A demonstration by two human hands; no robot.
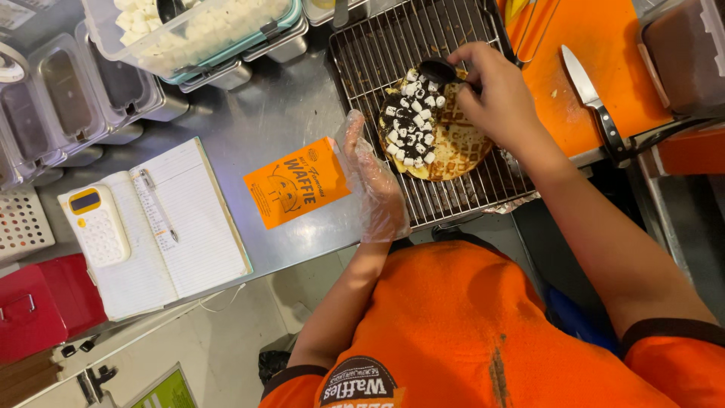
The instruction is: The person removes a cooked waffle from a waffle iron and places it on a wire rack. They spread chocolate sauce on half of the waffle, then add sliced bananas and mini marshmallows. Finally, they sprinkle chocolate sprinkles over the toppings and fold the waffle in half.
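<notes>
A: Round waffle (442,140) there, upper middle of the frame. Half covered in dark sauce with little white marshmallow bits.

B: Lying on what?

A: On a wire rack (377,53), right in its middle.

B: And the hands?

A: Right hand (495,94) bare, above the waffle's top edge, fingers closed around a black spoon (438,70). Spoon bowl just over the dark half.

B: Left hand?

A: Left hand (371,185) in a thin clear glove, flat and open wide, holding nothing. Resting at the rack's left edge, just beside the waffle.

B: Next to that?

A: Orange paper bag (297,181) with a drawn face, lying flat on the shiny metal counter (257,113), touching the gloved fingers.

B: Further left?

A: Open notebook (181,227) with a pen (157,204) on it. White calculator (97,224) on its left page.

B: Up top?

A: Clear tub (192,34) full of white marshmallows, upper left. Metal tins below it.

B: Right side?

A: Orange cutting board (589,45) with a knife (593,98) on it.
</notes>
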